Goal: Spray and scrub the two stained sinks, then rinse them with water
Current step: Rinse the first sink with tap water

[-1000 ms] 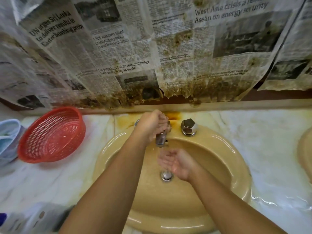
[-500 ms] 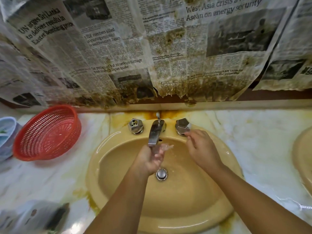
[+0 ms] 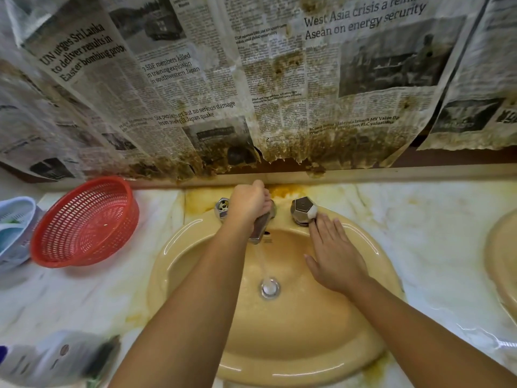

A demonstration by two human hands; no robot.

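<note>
Forearms reach bare from the lower edge of the head view toward the sink, an oval basin of glossy tan ceramic set in a pale marble-veined countertop with yellow staining round the rim. The left hand is curled knuckles-up round the base of the metal spout, gripping it. The right hand lies flat, palm down, fingers straight and together, over the right inner slope of the basin; its fingertips reach to just beside the faceted chrome right knob, where a small white patch sits, foam or water I cannot tell. It holds nothing. The left knob shows beside the left wrist. A thin stream of water falls from the spout onto the round metal drain. The second sink shows at the right edge. A red perforated plastic basket sits on the counter at left. Brown-stained, ragged-edged newspaper covers the wall behind.
</note>
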